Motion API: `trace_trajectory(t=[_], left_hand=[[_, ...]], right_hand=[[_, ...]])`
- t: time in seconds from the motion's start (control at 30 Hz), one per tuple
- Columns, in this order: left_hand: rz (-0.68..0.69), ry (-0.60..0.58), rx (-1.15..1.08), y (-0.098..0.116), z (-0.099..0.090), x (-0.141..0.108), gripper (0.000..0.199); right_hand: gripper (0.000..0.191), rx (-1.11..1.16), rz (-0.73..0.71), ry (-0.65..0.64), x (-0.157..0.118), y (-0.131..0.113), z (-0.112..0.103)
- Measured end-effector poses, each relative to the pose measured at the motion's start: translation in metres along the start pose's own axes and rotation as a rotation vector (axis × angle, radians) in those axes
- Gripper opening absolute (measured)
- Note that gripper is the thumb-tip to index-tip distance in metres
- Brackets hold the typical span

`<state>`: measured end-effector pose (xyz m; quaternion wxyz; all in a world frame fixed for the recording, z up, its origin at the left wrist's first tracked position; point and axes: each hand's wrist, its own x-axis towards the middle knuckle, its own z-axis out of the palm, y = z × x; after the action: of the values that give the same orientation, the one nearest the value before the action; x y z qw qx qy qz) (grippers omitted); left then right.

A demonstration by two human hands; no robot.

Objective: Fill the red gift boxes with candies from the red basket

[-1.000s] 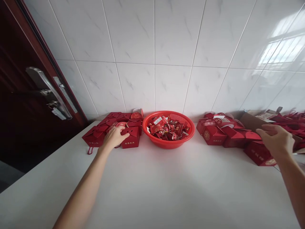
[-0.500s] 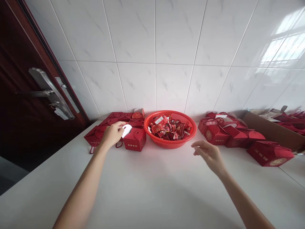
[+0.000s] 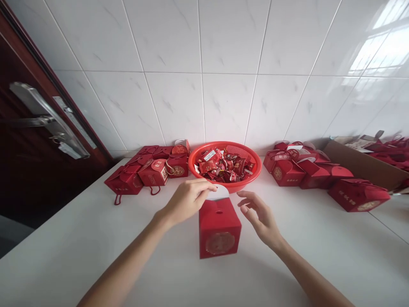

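- Red box (image 3: 220, 228) found at mid-bench, well in from the left edge of the bench (image 3: 150, 273); a round medallion (image 3: 220, 243) is faced to the viewer. Base blurred; whether the bench is touched cannot be told.
- Right hand (image 3: 246, 202) held just beside the box's right side, fingers bent, thumb apart, nothing gripped.
- Left hand (image 3: 209, 190) clamped by thumb and fingers on the pale-lined flap (image 3: 222, 192) at the box's far side.
- Thin folded card, by its look: flap best pinched lightly, near its base, with the walls steadied by the right palm; creasing is risked if all pull is taken by the flap.
- Beyond: round plastic basket (image 3: 258, 170), perforated, heaped with glossy, crinkled packets (image 3: 223, 165).
- Toward the bench's back left corner: boxes (image 3: 153, 170) with sloped tops, soft cord loops.
- Right of the basket: more boxes (image 3: 287, 172), then a dull brown carton (image 3: 361, 164).
- Back edge met by smooth, glossy tiles (image 3: 230, 104).
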<state>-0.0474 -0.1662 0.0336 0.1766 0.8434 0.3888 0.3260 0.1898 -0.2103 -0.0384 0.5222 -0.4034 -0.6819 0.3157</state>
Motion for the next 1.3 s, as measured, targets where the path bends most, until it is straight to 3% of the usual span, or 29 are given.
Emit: trace_trajectory(t=[0.07,0.13,0.3,0.57,0.73,0.83,0.9,1.07,1.3], left_hand=[[0.044,0.004,0.018,-0.001,0.014,0.001,0.034],[0.051,0.002,0.02,-0.006,0.023,0.002,0.034],[-0.025,-0.006,-0.032,-0.018,0.04,0.003,0.032],[-0.092,0.01,-0.051,-0.016,0.044,0.003,0.026],[-0.161,-0.005,0.057,-0.009,0.046,-0.001,0.031],[-0.204,-0.046,0.101,-0.002,0.047,-0.004,0.045],[-0.206,-0.076,0.113,0.003,0.048,-0.007,0.055],[-0.208,-0.102,0.115,0.009,0.047,-0.012,0.063],[-0.236,-0.222,-0.106,0.002,0.027,-0.006,0.062]], right_hand=[[0.029,-0.104,-0.095,-0.006,-0.002,-0.002,-0.002],[0.033,-0.194,-0.141,-0.101,-0.004,-0.001,-0.005],[0.039,-0.254,-0.124,-0.294,-0.007,0.009,-0.008],[0.033,-0.174,-0.149,-0.247,-0.01,0.005,-0.004],[0.028,-0.335,-0.499,-0.164,-0.018,0.003,0.003],[0.035,-0.458,-0.687,-0.191,-0.022,0.006,0.01],[0.032,-0.457,-0.73,-0.237,-0.023,0.007,0.014],[0.016,-0.18,-0.629,-0.263,-0.024,0.003,0.018],[0.029,0.162,-0.093,-0.198,-0.013,-0.009,0.011]])
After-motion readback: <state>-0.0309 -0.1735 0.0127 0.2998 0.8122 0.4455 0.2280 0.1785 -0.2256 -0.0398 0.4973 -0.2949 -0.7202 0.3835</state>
